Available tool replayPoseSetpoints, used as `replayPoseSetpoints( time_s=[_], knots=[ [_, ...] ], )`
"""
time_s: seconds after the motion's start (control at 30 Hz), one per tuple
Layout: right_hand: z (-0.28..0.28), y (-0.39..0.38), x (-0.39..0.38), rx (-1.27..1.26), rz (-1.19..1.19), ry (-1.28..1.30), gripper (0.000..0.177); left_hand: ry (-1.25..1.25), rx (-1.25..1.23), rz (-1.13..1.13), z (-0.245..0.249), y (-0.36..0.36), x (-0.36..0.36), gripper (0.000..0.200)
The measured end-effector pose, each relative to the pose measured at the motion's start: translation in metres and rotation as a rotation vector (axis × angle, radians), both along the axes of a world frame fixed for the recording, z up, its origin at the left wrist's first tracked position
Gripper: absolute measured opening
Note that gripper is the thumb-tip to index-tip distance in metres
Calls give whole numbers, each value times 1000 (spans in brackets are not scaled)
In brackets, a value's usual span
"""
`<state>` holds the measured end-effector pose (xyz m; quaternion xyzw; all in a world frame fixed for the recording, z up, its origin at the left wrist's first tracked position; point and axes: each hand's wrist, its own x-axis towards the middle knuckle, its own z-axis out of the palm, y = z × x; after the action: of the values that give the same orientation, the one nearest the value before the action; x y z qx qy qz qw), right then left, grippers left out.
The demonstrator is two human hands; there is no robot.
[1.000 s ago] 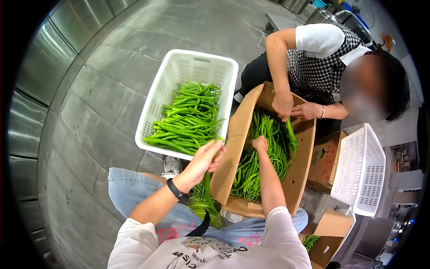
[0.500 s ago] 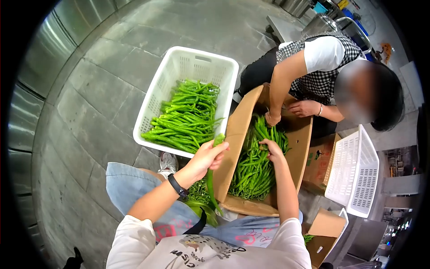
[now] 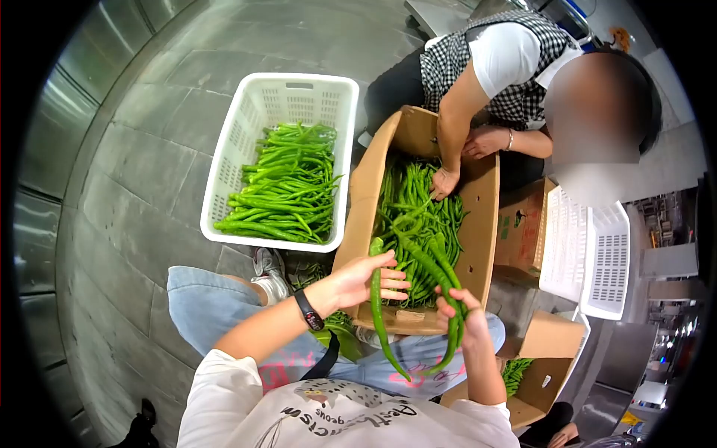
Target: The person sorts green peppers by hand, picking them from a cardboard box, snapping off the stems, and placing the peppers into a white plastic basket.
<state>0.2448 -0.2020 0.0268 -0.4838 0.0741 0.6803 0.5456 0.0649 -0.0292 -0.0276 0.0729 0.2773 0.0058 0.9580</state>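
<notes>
A long green chili pepper (image 3: 379, 313) hangs across my left hand (image 3: 358, 282), held at the thumb while the other fingers stretch out. Several long green peppers (image 3: 435, 270) are gripped in my right hand (image 3: 467, 317), which is at the near right corner of the cardboard box (image 3: 361, 196). Many more green peppers (image 3: 418, 216) fill the box below both hands. To the left on the floor, a white plastic crate (image 3: 218, 187) holds a pile of green peppers (image 3: 287, 187), mostly lying crosswise.
Across the box crouches a co-worker (image 3: 508, 60), one hand (image 3: 446, 183) down among the peppers. At right are empty-looking white crates (image 3: 567, 246) and another cardboard box (image 3: 553, 336) with peppers. Between my legs lies a green heap (image 3: 340, 325), partly hidden.
My right hand has come out of the box toward me with several peppers. My left hand has moved from beside the crate's rim to the box's near end, still with one pepper.
</notes>
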Motion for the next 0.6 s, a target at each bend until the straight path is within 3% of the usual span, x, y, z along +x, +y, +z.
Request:
replayPoseSetpoints(
  time_s=[0.07, 0.17, 0.23, 0.37, 0.43, 0.5, 0.6],
  knots=[
    [13, -6, -27, 41, 98, -210, 31, 51, 16, -35, -7, -13, 6, 59],
    [16, -13, -52, 149, 329, -278, 28, -51, 42, -15, -6, -14, 10, 58],
    [15, -8, -60, 163, 561, -338, 21, -158, -45, 87, 5, -9, 11, 56],
    [-1, 5, -62, 312, 772, -471, 29, -345, -15, 222, 6, 9, -2, 44],
    [1, 20, -63, 345, 935, -652, 33, -269, 296, 246, 17, 15, -12, 39],
    [7, 36, -71, 363, 1140, -924, 36, -112, 519, 270, 33, 20, -16, 48],
    [6, 53, -76, 534, 1212, -1056, 48, -143, 587, 195, 52, 33, -29, 58]
  ],
)
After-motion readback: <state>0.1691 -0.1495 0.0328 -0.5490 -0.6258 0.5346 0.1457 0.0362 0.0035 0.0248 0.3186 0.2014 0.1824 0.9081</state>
